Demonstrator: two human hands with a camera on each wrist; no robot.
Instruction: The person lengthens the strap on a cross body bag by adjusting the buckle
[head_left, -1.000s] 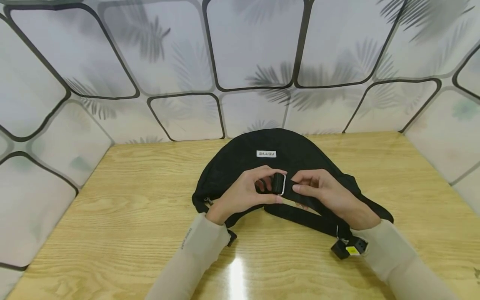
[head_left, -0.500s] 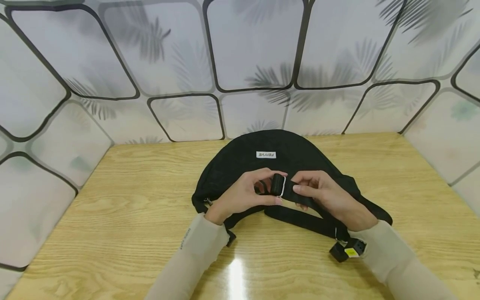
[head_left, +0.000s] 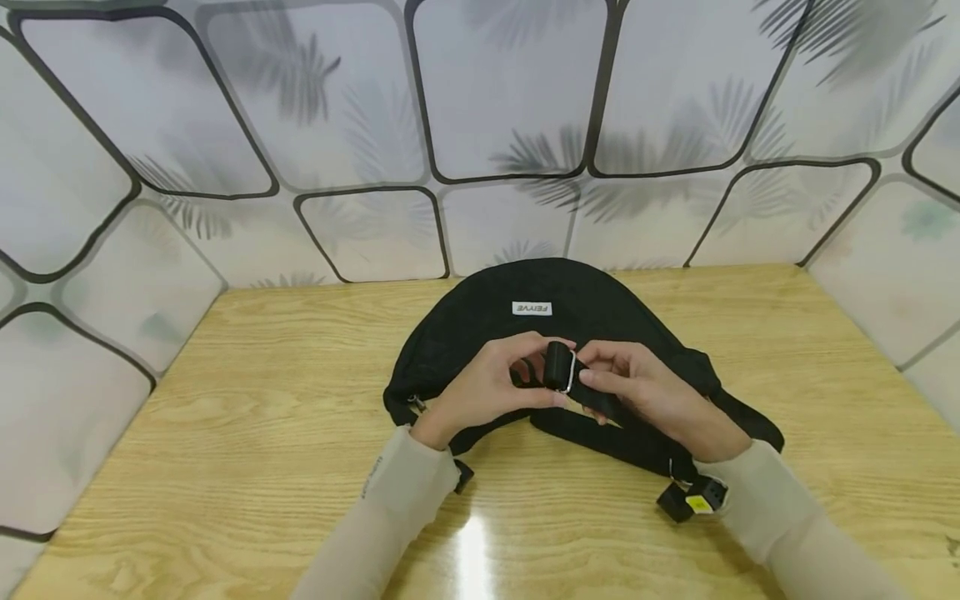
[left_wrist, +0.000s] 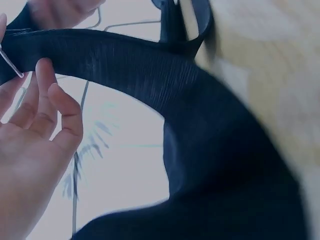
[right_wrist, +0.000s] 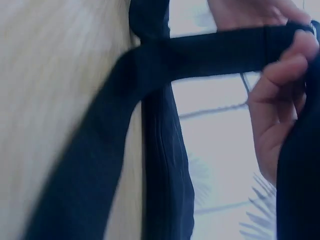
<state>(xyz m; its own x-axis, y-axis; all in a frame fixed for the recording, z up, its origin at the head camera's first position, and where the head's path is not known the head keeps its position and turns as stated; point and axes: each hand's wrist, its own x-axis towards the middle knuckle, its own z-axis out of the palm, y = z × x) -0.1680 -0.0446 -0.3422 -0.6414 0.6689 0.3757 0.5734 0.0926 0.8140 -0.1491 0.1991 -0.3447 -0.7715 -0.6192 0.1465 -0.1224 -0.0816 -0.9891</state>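
Observation:
A black crescent-shaped sling bag (head_left: 585,292) with a small white label (head_left: 532,308) lies on the table in the head view. In front of it, my left hand (head_left: 495,383) pinches a looped fold of black webbing strap (head_left: 557,364) at a silver metal slider buckle (head_left: 571,372), thumb below and fingers above. Close on the right, my right hand (head_left: 660,396) pinches the strap just past the buckle between thumb and fingers. In the left wrist view the strap (left_wrist: 115,57) runs past the left hand (left_wrist: 35,130), and the buckle shows only partly.
The wooden table (head_left: 262,417) extends around the bag, backed by a patterned curtain wall (head_left: 510,100). Another strap section (head_left: 615,442) loops down toward the right wrist, where a small black device (head_left: 690,500) with a yellow mark is worn.
The right hand has shifted slightly left, nearer the buckle. The strap loop and buckle have moved a little and tilted between the fingers. The bag's main body stays in place.

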